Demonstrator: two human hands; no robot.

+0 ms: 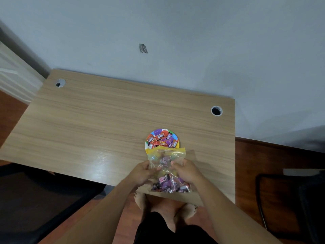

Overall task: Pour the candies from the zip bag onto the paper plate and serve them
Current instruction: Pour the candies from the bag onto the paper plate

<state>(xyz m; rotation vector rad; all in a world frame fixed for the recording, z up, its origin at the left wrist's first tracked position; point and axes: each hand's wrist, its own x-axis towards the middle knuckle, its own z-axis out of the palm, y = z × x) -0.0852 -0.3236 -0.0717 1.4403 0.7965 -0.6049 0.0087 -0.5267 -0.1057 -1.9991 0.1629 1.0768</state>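
A colourful paper plate [157, 133] lies on the wooden desk [98, 117], heaped with several wrapped candies [161, 140] in red, orange and purple. Just in front of it I hold a clear zip bag [166, 154], its open yellow-edged mouth resting over the plate's near rim. My left hand [146, 171] grips the bag's left side and my right hand [186, 170] grips its right side, both at mid-height. More purple candies [168, 184] sit bunched in the bag's bottom end, near the desk's front edge.
Two round cable holes [216, 110] [60, 83] sit near the desk's far corners. A pale wall stands behind. A dark chair [290, 199] is at the right, and a dark mat [35, 199] on the floor at the left. My bare feet show under the desk edge.
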